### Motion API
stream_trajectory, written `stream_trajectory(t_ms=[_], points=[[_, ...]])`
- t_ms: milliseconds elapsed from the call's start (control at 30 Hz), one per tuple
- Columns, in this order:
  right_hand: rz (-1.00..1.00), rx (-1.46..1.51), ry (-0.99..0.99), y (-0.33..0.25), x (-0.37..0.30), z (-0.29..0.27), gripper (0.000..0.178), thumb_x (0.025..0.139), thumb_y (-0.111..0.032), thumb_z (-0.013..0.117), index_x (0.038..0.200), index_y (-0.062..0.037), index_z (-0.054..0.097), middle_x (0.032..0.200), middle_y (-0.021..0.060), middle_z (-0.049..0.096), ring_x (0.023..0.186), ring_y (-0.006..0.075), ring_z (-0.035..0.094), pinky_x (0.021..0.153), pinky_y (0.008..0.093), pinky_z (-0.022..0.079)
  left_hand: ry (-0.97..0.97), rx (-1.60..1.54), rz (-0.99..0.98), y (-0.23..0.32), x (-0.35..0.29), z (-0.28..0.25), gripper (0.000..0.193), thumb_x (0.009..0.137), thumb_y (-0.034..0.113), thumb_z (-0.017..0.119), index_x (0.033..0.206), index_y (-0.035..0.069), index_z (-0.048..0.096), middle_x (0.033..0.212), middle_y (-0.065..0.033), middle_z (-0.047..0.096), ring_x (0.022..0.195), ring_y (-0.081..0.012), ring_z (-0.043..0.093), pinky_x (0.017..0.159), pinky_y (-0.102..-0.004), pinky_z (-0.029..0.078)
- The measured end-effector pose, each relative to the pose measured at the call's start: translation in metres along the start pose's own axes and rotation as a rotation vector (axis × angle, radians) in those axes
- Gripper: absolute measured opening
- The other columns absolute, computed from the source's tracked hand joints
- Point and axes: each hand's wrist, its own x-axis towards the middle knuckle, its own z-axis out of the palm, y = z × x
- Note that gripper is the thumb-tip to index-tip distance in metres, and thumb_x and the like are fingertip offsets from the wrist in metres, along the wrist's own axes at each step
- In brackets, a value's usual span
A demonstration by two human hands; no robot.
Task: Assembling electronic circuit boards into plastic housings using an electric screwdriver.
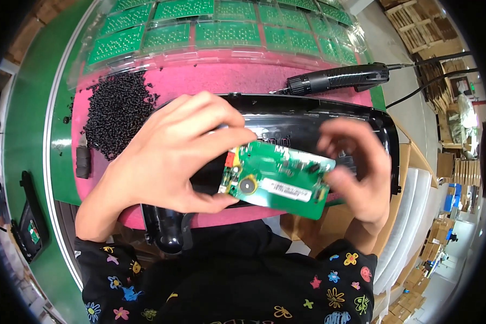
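My left hand (173, 146) grips a green circuit board (281, 181) by its left end, thumb below and fingers above. The board is tilted and carries a white label, a round black part and a red connector. My right hand (367, 175) is smeared by motion at the board's right end, with fingers curled and apart from the thumb. Whether the thumb touches the board I cannot tell. Beneath both hands lies a long glossy black plastic housing (308, 110), its middle partly hidden by the board and my hands.
A pink mat (210, 78) covers the green bench. On it are a heap of small black screws (116, 110), a black electric screwdriver (335, 80) and a short dark cylinder (82, 162). Clear trays of green boards (170, 38) stand behind. A cardboard box (407, 162) is at right.
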Motion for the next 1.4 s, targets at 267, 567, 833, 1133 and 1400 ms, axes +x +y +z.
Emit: stream_trajectory(t_ms=[267,567,833,1133,1400], points=[[0.24,-0.153,-0.096,0.004,-0.028,0.012,0.024,0.074,-0.001,0.08,0.094,0.0012,0.067,0.071,0.0045,0.064,0.062,0.0076,0.061,0.057,0.0217,0.049,-0.055,0.074,0.083,0.003,-0.003,0.009,0.058,0.052,0.026,0.084,0.104,0.003,0.07,0.099,-0.008,0.062,0.092,-0.0302,0.06,0.079,-0.0418,0.049],[0.059,-0.206,-0.076,0.008,-0.021,0.021,0.02,0.079,0.006,0.067,0.098,0.0001,0.064,0.058,0.0031,0.054,0.047,0.0094,0.05,0.048,0.0236,0.042,-0.038,0.068,0.128,-0.001,-0.002,0.013,0.059,0.053,0.029,0.085,0.103,0.002,0.071,0.101,-0.0092,0.062,0.088,-0.0297,0.061,0.075,-0.0408,0.049],[0.101,-0.065,-0.159,0.018,-0.018,-0.001,0.04,0.073,-0.01,0.085,0.105,-0.0015,0.063,0.078,0.0055,0.064,0.07,0.0155,0.062,0.065,0.0262,0.049,-0.009,-0.054,-0.016,-0.003,-0.003,0.015,0.06,0.05,0.024,0.088,0.103,0.0,0.07,0.095,-0.0088,0.061,0.081,-0.027,0.062,0.067,-0.0364,0.052],[-0.099,-0.285,-0.149,0.041,0.002,0.001,0.059,0.055,-0.014,0.091,0.106,-0.0032,0.064,0.099,0.011,0.067,0.087,0.0293,0.064,0.079,0.0355,0.052,-0.043,0.029,-0.151,-0.002,-0.002,0.013,0.063,0.052,0.026,0.089,0.106,0.0,0.068,0.097,-0.0106,0.061,0.084,-0.0286,0.063,0.072,-0.0372,0.053],[-0.117,-0.287,-0.09,0.053,0.01,0.008,0.058,0.056,-0.005,0.086,0.109,-0.0023,0.064,0.113,0.0133,0.065,0.107,0.0334,0.06,0.092,0.04,0.049,-0.157,0.127,-0.257,-0.002,0.0,0.015,0.069,0.057,0.026,0.089,0.116,0.001,0.064,0.109,-0.012,0.059,0.097,-0.0329,0.06,0.085,-0.0409,0.05]])
